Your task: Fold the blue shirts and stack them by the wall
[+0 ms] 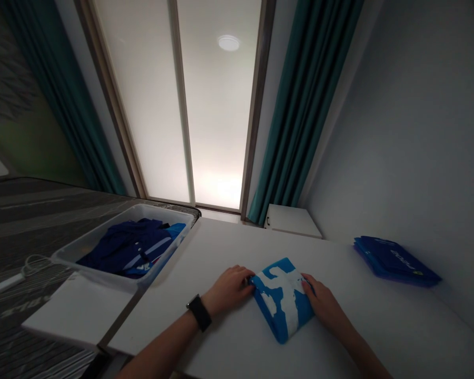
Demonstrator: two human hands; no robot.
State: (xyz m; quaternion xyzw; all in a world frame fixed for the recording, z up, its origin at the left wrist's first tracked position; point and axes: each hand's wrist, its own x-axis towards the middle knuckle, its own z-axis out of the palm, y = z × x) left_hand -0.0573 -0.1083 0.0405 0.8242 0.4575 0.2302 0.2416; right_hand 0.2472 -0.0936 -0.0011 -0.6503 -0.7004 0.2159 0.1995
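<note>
A folded blue garment (300, 308) with a white print lies on the white table (225, 245) in front of me. My left hand (232, 287), with a dark watch on its wrist, is closed at the garment's left corner. On the opposite side my right hand (322, 301) grips the right edge, thumb on top and the other fingers partly hidden. The cloth forms a small, thick packet with a rounded fold toward me.
At the left is a clear plastic bin (146, 281) of loose dark blue clothes (132, 242). Folded blue garments (395, 259) lie stacked at the right, near the wall. A white cabinet (292, 220) stands beyond the table. A white power strip (10, 282) lies far left.
</note>
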